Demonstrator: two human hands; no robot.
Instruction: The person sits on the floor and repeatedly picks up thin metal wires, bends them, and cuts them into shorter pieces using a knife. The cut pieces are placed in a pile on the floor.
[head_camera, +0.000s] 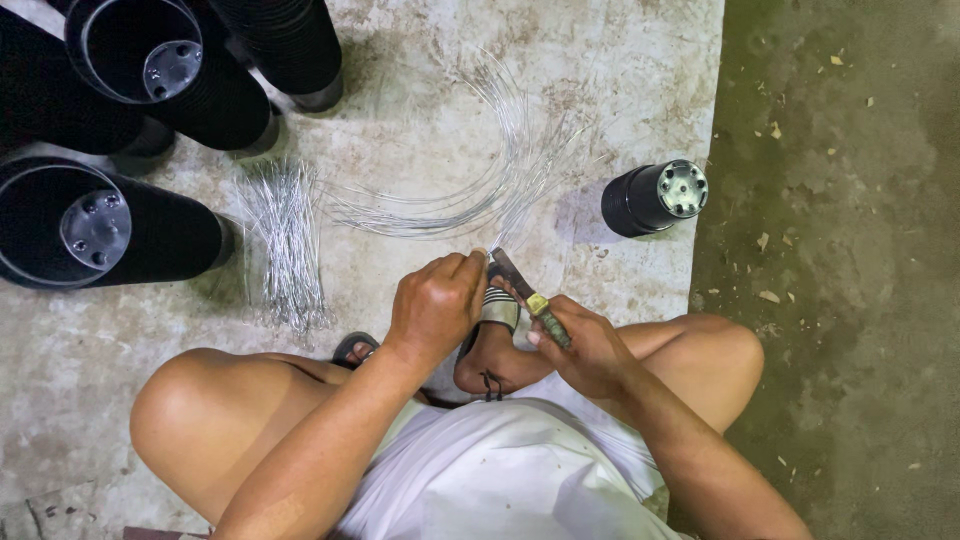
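I sit cross-legged on a concrete floor. My left hand is closed on the near ends of a bundle of long curved silver wires that arc away over the floor. My right hand grips a cutting tool with a dark blade and greenish handle, its tip against the wires just beside my left fingers. Both hands hover above my sandalled foot.
A heap of short cut wire pieces lies to the left. Stacks of black plastic pots lie on their sides at the upper left, and one small black pot lies at the right. A darker floor strip runs along the right.
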